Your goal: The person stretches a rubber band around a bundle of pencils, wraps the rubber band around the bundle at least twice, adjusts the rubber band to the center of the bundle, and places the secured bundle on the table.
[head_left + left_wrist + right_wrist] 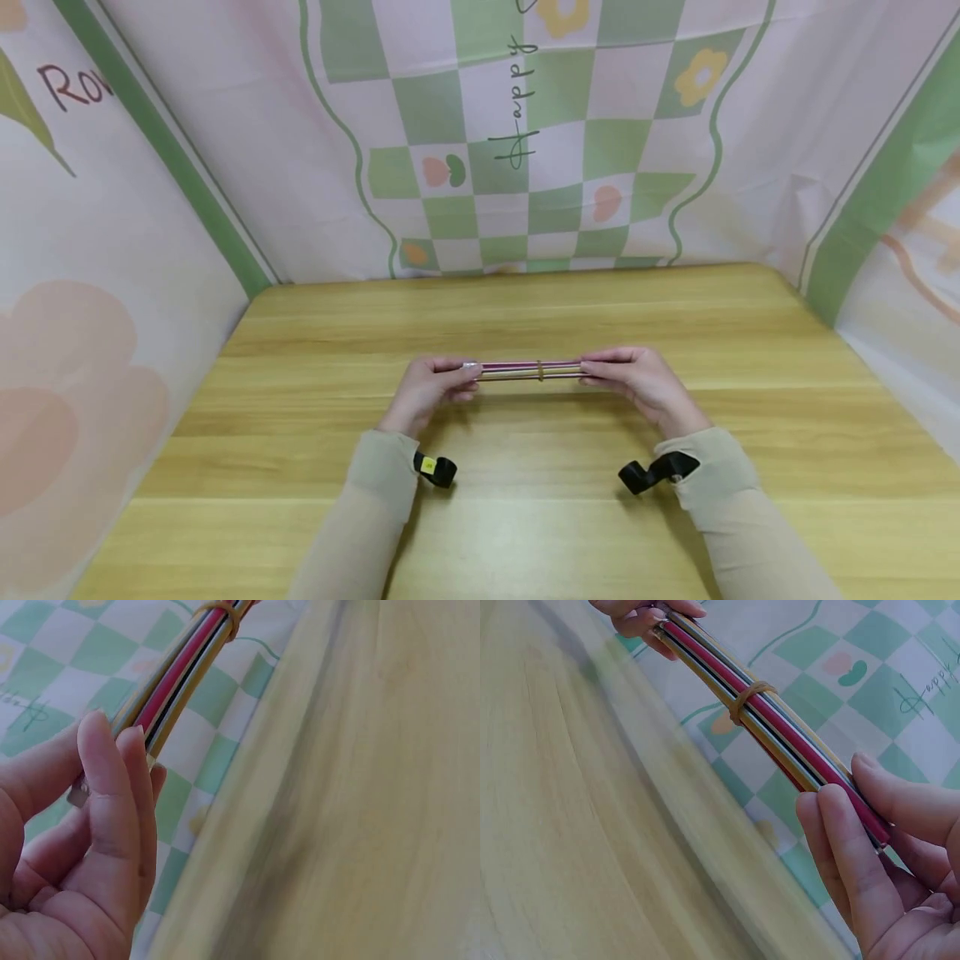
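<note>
A bundle of slim pencils point(510, 372) in red, black and yellow-gold is held level above the table, bound near its middle by a tan rubber band point(751, 697). My left hand point(433, 385) pinches the bundle's left end between thumb and fingers. At the opposite end, the thumb and fingers of my right hand point(641, 383) grip it. In the left wrist view a small silvery tip point(78, 792) pokes out past the left fingers point(105, 780). The right wrist view shows the red pencil point(817, 757) along the near side.
Beneath the hands lies a wood-grain table point(510, 517). A green-and-white checked cloth point(525, 150) hangs behind its far edge, with printed cloth walls at both sides. Black straps point(442, 471) are on both wrists, under beige sleeves point(360, 517).
</note>
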### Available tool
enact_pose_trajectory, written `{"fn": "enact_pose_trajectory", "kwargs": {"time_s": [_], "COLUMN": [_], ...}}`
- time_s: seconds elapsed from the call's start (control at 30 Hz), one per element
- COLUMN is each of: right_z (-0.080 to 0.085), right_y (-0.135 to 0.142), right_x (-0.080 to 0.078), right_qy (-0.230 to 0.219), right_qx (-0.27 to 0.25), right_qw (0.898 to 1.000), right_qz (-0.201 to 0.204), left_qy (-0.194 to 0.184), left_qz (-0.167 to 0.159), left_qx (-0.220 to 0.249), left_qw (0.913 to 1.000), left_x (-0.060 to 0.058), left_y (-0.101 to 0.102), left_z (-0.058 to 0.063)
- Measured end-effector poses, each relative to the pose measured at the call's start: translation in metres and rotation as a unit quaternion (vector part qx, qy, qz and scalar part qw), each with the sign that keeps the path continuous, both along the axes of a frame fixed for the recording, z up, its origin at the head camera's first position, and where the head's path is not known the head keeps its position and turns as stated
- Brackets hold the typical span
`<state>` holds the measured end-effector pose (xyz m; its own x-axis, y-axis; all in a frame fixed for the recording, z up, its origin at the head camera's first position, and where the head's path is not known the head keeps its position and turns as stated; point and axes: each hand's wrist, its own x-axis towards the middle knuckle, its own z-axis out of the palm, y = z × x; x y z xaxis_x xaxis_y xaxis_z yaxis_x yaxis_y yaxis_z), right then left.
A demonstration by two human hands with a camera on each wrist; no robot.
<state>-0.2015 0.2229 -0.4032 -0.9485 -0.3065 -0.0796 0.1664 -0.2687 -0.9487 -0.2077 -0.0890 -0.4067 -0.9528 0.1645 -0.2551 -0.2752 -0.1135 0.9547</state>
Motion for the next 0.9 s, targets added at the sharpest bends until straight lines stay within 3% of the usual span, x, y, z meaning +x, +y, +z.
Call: {"fn": "enact_pose_trajectory", "kwargs": {"time_s": [0.33, 0.63, 0.9], "right_z": [-0.012, -0.020, -0.028], "right_y": [0.002, 0.001, 0.004], "right_x": [-0.004, -0.005, -0.009], "right_qy": [-0.013, -0.023, -0.005], "right_qx": [0.001, 0.045, 0.108], "right_qw": [1.000, 0.999, 0.994], "right_qz": [-0.005, -0.014, -0.013], "left_qy": [-0.032, -0.049, -0.049], "left_qz": [0.019, 0.014, 0.010], "left_qx": [0.050, 0.018, 0.003], "left_qw": [0.9981, 0.9985, 0.9988], "left_x": [-0.002, -0.002, -0.002], "left_y": [0.001, 0.003, 0.003], "left_z": [-0.011, -0.016, -0.019]}}
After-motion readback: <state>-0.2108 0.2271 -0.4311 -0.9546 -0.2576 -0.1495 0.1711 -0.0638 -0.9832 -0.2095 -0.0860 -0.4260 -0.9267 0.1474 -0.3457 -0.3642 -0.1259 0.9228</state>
